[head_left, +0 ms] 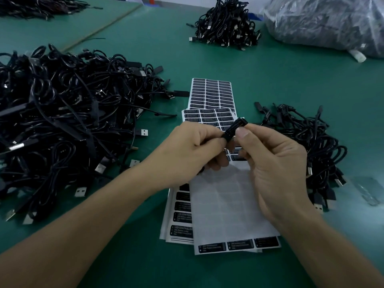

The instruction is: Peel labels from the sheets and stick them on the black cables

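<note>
Holding one cable's inline module (235,128) up over the label sheets, we had both hands clamped on it. Left hand (199,146) was curled around its lower end, and right hand (274,163) pinched the upper end between thumb and fingers. Couldn't tell whether a label was on it. Our hands blocked the middle of the nearest sheet (226,206), which was mostly bare backing with one row of black labels at its near edge. It lay on a stack of fuller sheets (180,215), and two more sheets (209,94) lay beyond the hands. A big cable pile (62,121) sat left on the green table (291,80), with a smaller pile (307,146) just right of the sheets. A far pile (226,26) sat beside a plastic bag (328,23) of dark parts. Clear film scrap (367,190) lay at the right edge.
</note>
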`<state>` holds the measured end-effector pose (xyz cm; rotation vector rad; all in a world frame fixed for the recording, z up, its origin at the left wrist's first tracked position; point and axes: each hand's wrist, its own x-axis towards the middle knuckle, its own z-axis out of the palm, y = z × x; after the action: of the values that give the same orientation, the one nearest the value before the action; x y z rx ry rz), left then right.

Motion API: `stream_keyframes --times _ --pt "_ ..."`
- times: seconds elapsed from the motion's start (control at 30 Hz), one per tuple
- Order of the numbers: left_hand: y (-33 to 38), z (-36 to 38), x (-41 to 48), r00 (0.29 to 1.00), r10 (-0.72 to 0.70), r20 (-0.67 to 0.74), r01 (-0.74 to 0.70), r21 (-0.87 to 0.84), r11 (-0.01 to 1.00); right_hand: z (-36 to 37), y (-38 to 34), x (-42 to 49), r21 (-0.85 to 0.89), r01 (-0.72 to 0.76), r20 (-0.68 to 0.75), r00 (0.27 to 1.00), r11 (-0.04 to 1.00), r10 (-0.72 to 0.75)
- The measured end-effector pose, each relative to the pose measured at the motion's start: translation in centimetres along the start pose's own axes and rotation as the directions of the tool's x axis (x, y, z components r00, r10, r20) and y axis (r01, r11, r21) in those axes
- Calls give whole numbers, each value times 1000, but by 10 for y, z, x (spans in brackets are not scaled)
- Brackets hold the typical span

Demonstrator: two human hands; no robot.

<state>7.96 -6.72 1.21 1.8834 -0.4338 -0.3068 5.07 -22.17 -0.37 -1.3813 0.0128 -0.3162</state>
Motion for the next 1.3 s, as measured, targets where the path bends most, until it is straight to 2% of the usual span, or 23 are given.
stream_keyframes --times 0.13,0.3,0.93,1.3 --pt "3 2 -1 999 -26 18 28 -89 996 0 -1 -1 -72 68 -1 998 995 -68" --pt "2 1 -1 999 -45 9 46 -107 993 0 0 -1 -136 85 -16 996 987 -88" --pt "3 3 -2 997 -17 80 25 -100 995 3 2 -3 -158 136 -38 989 978 -144" --pt "1 4 -2 997 -37 64 44 -120 992 2 1 -4 -183 180 1 983 967 -183"
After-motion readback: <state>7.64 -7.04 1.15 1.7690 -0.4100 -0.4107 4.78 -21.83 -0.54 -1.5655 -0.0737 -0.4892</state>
